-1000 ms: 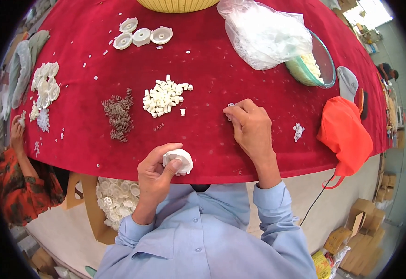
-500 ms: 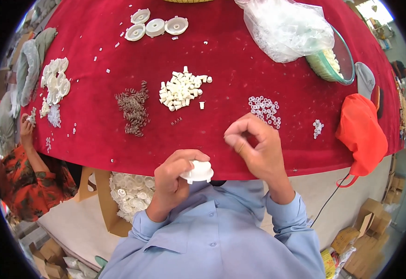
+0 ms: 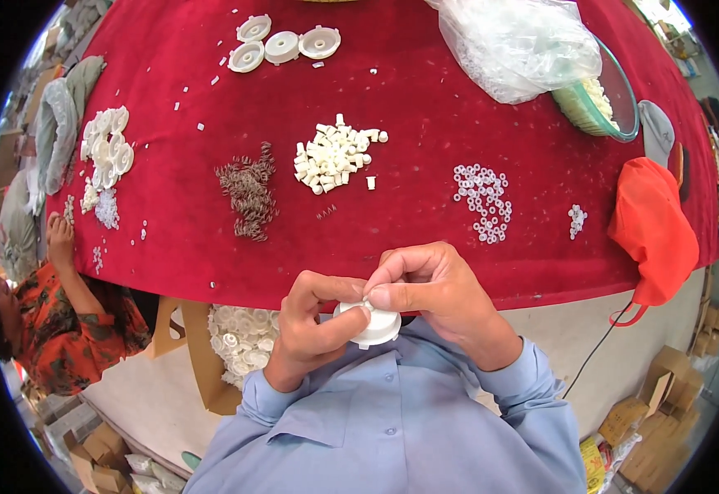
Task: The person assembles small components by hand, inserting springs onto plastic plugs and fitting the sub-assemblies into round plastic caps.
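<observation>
Gripping white cap: left fingers. Right fingers pinched together atop. Box holds white discs; bowl, cream pieces.

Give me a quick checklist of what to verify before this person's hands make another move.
1. White round part held: ok, the left hand grips the white round part.
2. Right hand at the part: ok, the right hand has its fingertips over the part's top.
3. Small piece between the right fingertips: cannot tell, the fingers hide it.
4. Springs laid out: ok, the coil springs lie heaped on the red cloth.
5. Cream plugs all in one heap: not ok, one stands apart from the cream plugs.
6. Clear rings gathered together: not ok, a smaller cluster lies apart from the larger group of rings.
</observation>
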Available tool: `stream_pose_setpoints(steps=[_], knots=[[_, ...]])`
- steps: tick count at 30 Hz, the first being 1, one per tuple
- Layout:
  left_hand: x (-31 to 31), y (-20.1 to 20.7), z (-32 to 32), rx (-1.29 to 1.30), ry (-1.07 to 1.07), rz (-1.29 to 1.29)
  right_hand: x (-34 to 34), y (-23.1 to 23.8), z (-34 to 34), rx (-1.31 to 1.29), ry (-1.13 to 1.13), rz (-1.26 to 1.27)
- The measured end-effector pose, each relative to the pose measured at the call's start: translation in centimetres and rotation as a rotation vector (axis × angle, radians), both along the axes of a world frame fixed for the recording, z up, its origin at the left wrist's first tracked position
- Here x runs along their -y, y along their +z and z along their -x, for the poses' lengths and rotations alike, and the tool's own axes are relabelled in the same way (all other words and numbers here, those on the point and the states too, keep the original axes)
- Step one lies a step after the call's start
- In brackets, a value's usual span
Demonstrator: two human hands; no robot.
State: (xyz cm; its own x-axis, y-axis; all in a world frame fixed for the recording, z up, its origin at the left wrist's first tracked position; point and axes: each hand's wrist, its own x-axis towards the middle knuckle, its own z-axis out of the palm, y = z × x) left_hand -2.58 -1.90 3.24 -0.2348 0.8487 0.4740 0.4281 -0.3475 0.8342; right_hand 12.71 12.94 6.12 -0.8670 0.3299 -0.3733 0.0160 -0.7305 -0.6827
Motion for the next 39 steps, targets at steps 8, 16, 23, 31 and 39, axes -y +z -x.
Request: stream_pose_setpoints(steps=[8,16,23,31,39], knots=[[-0.2,0.1,0.4,-0.084,0.066,-0.052,0.8,0.3,-0.1,0.084,-0.006,-0.263],[-0.7,1.0,-0.2,-0.184,0.274,-0.135,2.0,0.3,0.2,-0.037,-0.058,-0.420],[-0.2,1.0,0.1,-0.160,0.249,-0.054,2.6,-0.4,0.4,-0.086,-0.144,-0.445],[0.1,0.5,0.3,-0.140,0.232,-0.148,3.2,-0.6,0.9,-0.143,-0.207,-0.545],[0.4,1.2,0.5,-0.142,0.225,-0.134,4.0,-1.2,1.4,-0.283,-0.314,-0.785]])
